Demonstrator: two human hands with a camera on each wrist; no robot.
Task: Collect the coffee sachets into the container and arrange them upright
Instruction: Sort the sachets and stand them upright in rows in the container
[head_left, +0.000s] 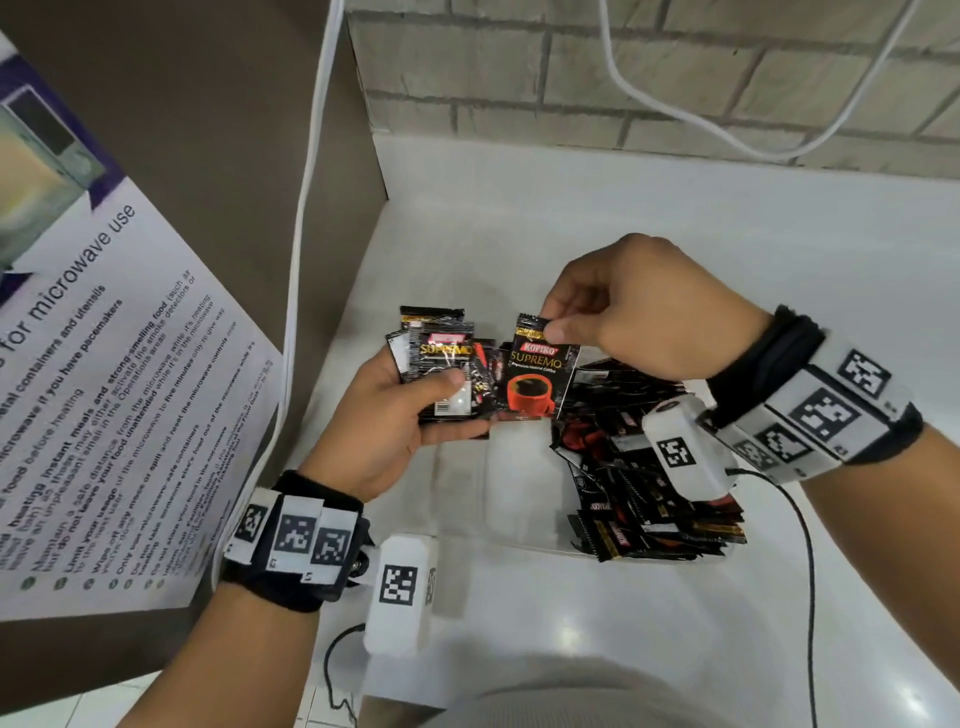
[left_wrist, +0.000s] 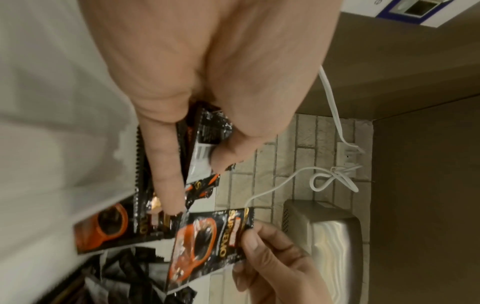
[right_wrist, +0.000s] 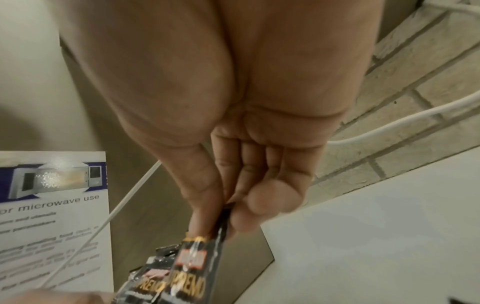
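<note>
My left hand (head_left: 415, 400) grips a fanned bundle of black coffee sachets (head_left: 439, 364), thumb pressed on the front one. The same bundle of sachets (left_wrist: 205, 131) shows between thumb and fingers in the left wrist view. My right hand (head_left: 613, 312) pinches the top edge of a single sachet (head_left: 540, 376) with a red cup printed on it, holding it upright right beside the bundle. That single sachet (left_wrist: 207, 242) (right_wrist: 192, 273) appears in both wrist views. A clear container (head_left: 519, 499) on the white counter holds a jumbled pile of more sachets (head_left: 649, 499) at its right side.
A white counter (head_left: 727, 260) runs back to a brick wall (head_left: 623, 78) with white cables (head_left: 306, 218) hanging down. A brown panel with a microwave-use poster (head_left: 104, 389) stands on the left. A steel appliance (left_wrist: 330, 230) shows in the left wrist view.
</note>
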